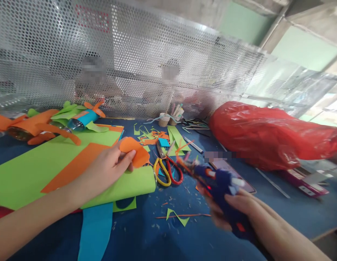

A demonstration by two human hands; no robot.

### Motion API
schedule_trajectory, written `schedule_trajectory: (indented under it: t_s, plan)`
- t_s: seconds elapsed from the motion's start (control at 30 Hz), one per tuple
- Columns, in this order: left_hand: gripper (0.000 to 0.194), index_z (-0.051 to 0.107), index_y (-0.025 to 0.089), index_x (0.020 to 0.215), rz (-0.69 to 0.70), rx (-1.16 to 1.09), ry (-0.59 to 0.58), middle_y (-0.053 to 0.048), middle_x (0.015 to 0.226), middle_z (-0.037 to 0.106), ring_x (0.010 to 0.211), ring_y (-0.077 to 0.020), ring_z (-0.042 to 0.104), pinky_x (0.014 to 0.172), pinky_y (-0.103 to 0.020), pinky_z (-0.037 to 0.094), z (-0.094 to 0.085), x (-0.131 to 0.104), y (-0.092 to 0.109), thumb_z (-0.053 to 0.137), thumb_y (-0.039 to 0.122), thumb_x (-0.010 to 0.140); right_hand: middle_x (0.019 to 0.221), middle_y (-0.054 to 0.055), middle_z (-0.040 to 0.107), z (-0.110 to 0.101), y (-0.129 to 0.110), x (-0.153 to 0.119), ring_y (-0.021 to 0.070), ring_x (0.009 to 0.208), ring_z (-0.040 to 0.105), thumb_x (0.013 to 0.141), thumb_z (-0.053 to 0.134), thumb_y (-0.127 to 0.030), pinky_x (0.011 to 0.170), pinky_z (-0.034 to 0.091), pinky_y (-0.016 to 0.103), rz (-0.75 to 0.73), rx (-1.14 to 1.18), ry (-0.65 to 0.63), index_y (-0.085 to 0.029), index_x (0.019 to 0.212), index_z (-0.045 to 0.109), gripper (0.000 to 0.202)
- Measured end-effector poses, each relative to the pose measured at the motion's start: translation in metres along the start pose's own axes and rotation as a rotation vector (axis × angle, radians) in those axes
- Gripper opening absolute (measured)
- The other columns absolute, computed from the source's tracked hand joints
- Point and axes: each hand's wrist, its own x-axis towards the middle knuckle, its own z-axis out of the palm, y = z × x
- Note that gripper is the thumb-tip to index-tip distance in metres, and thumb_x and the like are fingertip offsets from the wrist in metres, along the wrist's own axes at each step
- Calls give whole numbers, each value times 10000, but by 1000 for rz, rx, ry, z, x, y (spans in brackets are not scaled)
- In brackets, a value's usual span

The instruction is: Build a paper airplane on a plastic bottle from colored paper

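Left hand (111, 165) pinches orange paper (138, 153), right hand (248, 206) clutches blue glue gun (224, 186), cups (164, 120) near the counter's (146, 232) far edge!

Near side of the scissors (165, 157): low passage over the table (146, 232), crossed by flat scraps (184, 220). Left of the scissors: green roll (133, 184) and left hand (114, 161) obstruct. Right of the scissors: glue gun (224, 181) in the right hand (240, 208) obstructs; farther right, red bag (266, 137). Beyond the scissors: cup (163, 121), then perforated screen (146, 54).

A curved orange cutout (138, 152) is beside a lying green roll (133, 185), a dark-blue glue gun (224, 183) tilted nearby.
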Motion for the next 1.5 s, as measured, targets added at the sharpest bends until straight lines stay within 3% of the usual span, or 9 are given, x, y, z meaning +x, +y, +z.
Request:
schedule_trajectory:
  t_s: [0.07,0.13,0.2,0.37,0.53,0.8,1.03,1.2,1.5]
  plan:
    - [463,418,247,493,17,-3,-2,43,443,433,459,-156,476,518,-297,378,0,0,0,426,444,912,642,56,714,14,-19,-7,225,538,655,811,589,-581,478,534,293,120,133,-298,-255,1189,673,506]
    - [465,422,245,497,26,-16,-25,40,465,455,498,-160,505,565,-301,394,0,1,0,416,432,923,804,68,744,28,-33,-9,235,625,675,650,736,-613,487,538,282,139,210,-275,-273,1184,670,637]
    - [452,423,244,520,27,-28,-41,34,501,498,529,-163,528,579,-298,400,1,2,0,399,430,930,796,64,739,39,-42,-5,233,632,672,598,773,-605,498,547,281,85,155,-205,-275,1082,709,589]
    - [352,485,234,621,24,-44,-63,12,581,597,594,-183,583,578,-294,424,2,6,-3,397,408,914,496,15,624,47,-59,12,187,450,584,775,639,-543,409,503,253,-152,-110,-150,-269,679,692,295]
    - [286,534,224,765,23,-67,-90,0,658,648,650,-197,612,591,-303,442,2,8,-8,381,409,920,674,27,704,45,-74,19,216,601,660,852,580,-476,581,559,289,-261,-106,-195,-282,771,714,249]
    - [302,572,213,784,-1,-94,-93,9,654,655,659,-197,621,627,-309,456,0,8,-5,384,407,921,616,12,653,43,-63,24,174,492,597,872,568,-475,465,499,275,-225,-85,-243,-275,753,708,271]
    - [352,550,229,682,14,-110,-101,5,666,681,647,-192,635,616,-310,468,1,8,-6,376,404,933,569,17,595,40,-66,29,164,468,501,918,481,-432,457,424,267,-500,-283,-325,-273,837,765,336]
    - [307,535,263,684,10,-162,-51,32,611,668,561,-178,619,561,-300,449,5,7,-10,428,429,919,677,27,647,41,-59,28,162,534,521,952,447,-274,484,429,228,-749,-440,-302,-264,1100,729,318]
    - [357,539,236,649,-12,-101,-103,2,640,675,603,-190,610,578,-313,430,0,8,-3,386,416,917,630,35,625,31,-62,30,165,492,526,910,491,-423,485,451,252,-547,-293,-311,-251,989,772,339]
